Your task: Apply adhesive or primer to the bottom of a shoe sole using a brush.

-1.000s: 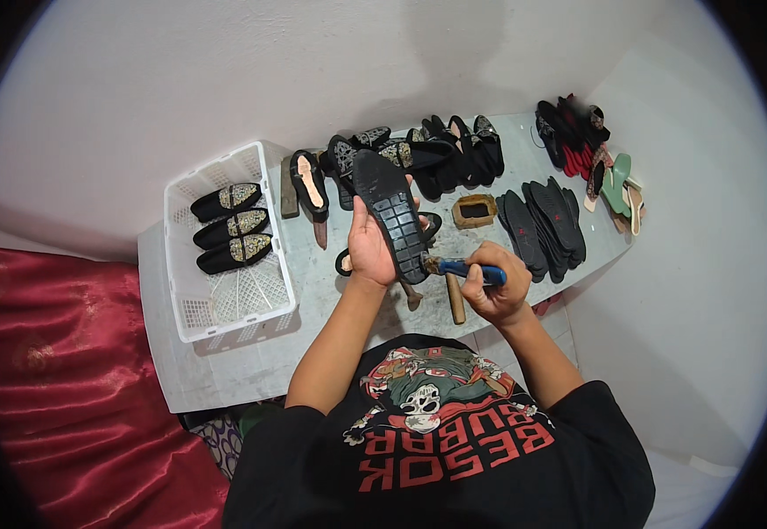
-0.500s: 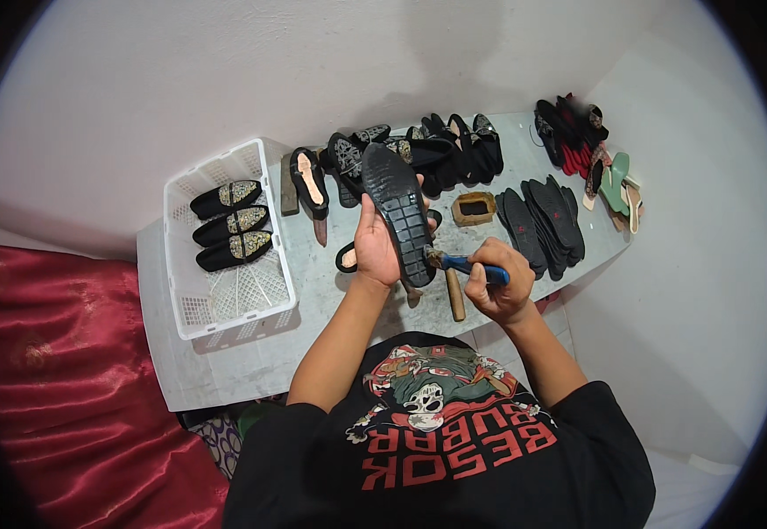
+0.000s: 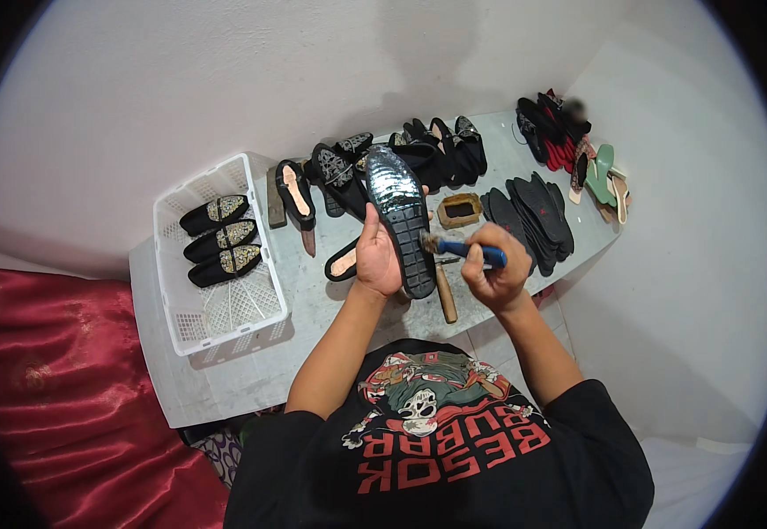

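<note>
My left hand (image 3: 377,256) is closed around a black shoe (image 3: 403,220), gripping it from the left with its treaded sole turned up toward me. The toe end of that sole shines brightly and looks wet; a grid of grooves covers the rest. In my right hand (image 3: 498,271) is a brush (image 3: 470,250) with a blue handle, its stubby, worn head at the sole's right edge. Whether the bristles touch the sole I cannot tell. Below the brush a tool with a wooden handle (image 3: 447,298) lies on the table, its head partly hidden.
A white plastic basket (image 3: 174,328) at left holds three black shoes (image 3: 223,233) with patterned fronts. Behind my hands are more black shoes (image 3: 464,154) and a small brown container (image 3: 461,222). Black soles (image 3: 537,212) are stacked at right, near green sandals (image 3: 602,172). The grey table (image 3: 225,388) carries them.
The brush head has moved up along the sole's right edge. The shoe is tilted differently, so its toe end now gleams. The whole view has shifted slightly.
</note>
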Demonstrator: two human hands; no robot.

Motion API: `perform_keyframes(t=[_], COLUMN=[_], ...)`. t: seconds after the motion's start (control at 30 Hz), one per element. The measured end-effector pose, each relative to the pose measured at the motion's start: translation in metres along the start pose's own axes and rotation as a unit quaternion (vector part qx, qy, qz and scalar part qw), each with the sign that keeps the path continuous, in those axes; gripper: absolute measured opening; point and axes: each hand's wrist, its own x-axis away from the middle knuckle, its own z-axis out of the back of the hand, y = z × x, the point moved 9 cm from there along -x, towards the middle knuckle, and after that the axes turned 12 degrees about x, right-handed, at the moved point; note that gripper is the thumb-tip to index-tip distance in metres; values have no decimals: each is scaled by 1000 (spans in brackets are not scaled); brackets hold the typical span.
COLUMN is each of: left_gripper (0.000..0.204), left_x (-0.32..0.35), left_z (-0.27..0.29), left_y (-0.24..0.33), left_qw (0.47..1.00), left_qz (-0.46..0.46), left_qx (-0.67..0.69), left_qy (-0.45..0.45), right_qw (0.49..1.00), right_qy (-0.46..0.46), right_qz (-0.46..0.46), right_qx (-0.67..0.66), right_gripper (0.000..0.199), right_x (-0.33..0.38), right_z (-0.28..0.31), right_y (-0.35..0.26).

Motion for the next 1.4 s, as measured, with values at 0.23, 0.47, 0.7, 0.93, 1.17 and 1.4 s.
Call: perform_keyframes(t=[0.23, 0.47, 0.7, 0.93, 1.17, 1.4], left_gripper=[71, 72, 67, 65, 66, 68], left_x=[1, -1, -9, -13, -12, -12], left_z=[5, 7, 1, 8, 16, 14], left_y=[-8, -12, 25, 30, 27, 40], left_qw=[999, 998, 998, 997, 994, 996], left_qz=[23, 48, -42, -70, -85, -73], left_qx=[24, 47, 54, 25, -14, 51], left_qy=[10, 20, -4, 31, 67, 16], right_qw=[998, 997, 999, 996, 997, 996], right_qy=[55, 67, -5, -28, -8, -32], right_qz=[-25, -25, -16, -9, -35, -29], right_qx=[10, -1, -41, -85, -71, -76], right_gripper=[9, 9, 9, 11, 12, 10], right_x=[-14, -16, 20, 23, 12, 11], right_z=[5, 15, 9, -5, -16, -11], right_y=[11, 11, -9, -29, -22, -17])
